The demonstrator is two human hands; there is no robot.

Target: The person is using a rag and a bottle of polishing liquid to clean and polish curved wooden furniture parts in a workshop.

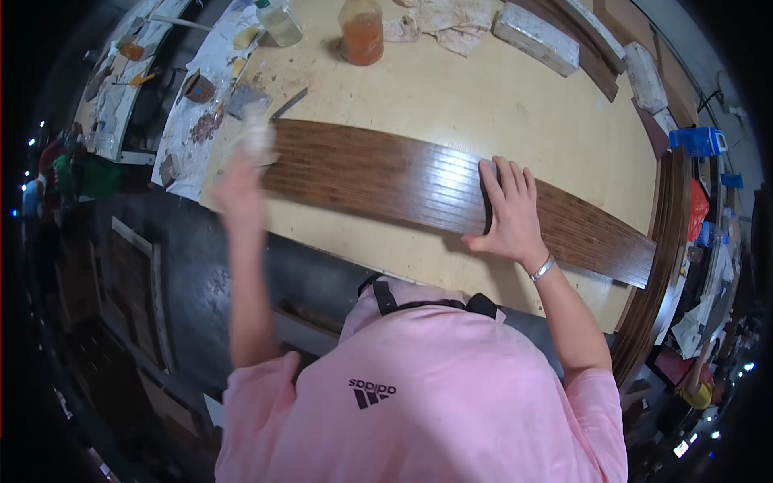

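A long dark-brown wooden board (362, 165) with lengthwise grooves and a glossy patch lies across the pale table. My right hand (514, 217) rests on it right of the middle, fingers spread toward the far edge and thumb by the near edge. At the board's left end, my left hand (240, 193) is smeared by motion. It is closed on a whitish cloth (258, 138), whose shape is blurred. Just beyond that end lies a thin dark strip (290, 103).
Behind the board stand a bottle of orange liquid (361, 40) and a clear bottle (279, 24). Crumpled cloths (451, 20) and a wrapped white block (537, 38) lie at the back. Stacked brown boards (662, 241) line the right side. Scraps cover the paper (189, 133) at left.
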